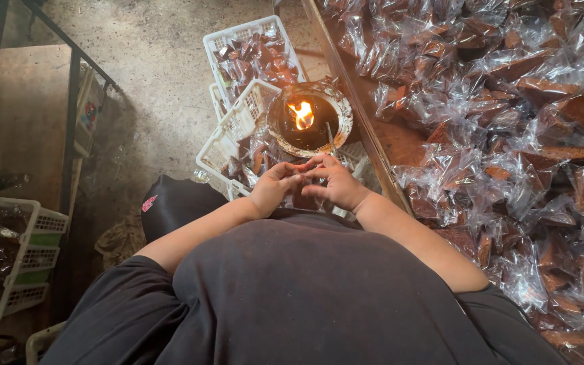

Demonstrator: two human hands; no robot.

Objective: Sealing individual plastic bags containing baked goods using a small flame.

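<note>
My left hand (273, 187) and my right hand (334, 182) meet in front of my chest, fingertips pinched together on a small clear plastic packet (303, 170) with something brown inside; most of it is hidden by my fingers. Just beyond my hands stands a round metal dish (342, 111) with a small open flame (302, 115) burning in it.
A large heap of clear-wrapped brown wedge pieces (508, 115) covers the table on the right. White plastic baskets (238, 125) with wrapped pieces sit on the concrete floor under the dish. Another white basket (32, 257) is at the left. A dark cap (170, 206) lies near my left arm.
</note>
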